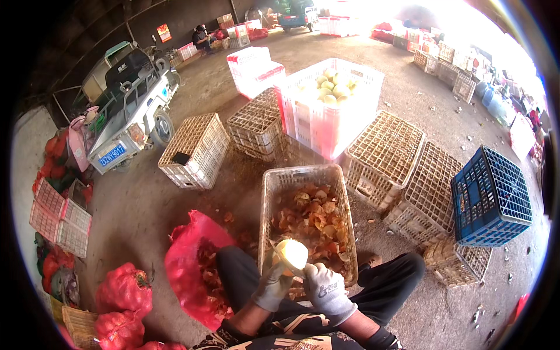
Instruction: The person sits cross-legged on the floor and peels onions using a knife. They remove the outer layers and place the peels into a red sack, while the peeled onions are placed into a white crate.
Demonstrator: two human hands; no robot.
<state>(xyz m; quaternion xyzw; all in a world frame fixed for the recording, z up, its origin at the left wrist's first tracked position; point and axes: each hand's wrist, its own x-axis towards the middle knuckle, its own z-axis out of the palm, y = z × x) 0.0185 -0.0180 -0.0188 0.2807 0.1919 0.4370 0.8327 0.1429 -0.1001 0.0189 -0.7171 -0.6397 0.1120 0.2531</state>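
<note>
In a grey work glove, my left hand [275,280] holds a pale peeled onion [295,253] from below and the left. My right hand [326,288], gloved too, grips a knife [284,261] whose blade lies along the near left side of the onion. Both hands are above the near end of a dirty plastic crate [265,205] between my knees. Brown onion skins [321,218] cover much of its floor. To the left of my leg, a red mesh sack [186,267] lies open with more skins inside.
Beyond the crate, a white crate [306,120] holds peeled onions [336,89]. Upturned crates [385,146] surround me, with a blue crate [490,197] at right and a phone-like black object [180,158] on one at left. Full red sacks [124,291] and a cargo tricycle [131,105] stand left.
</note>
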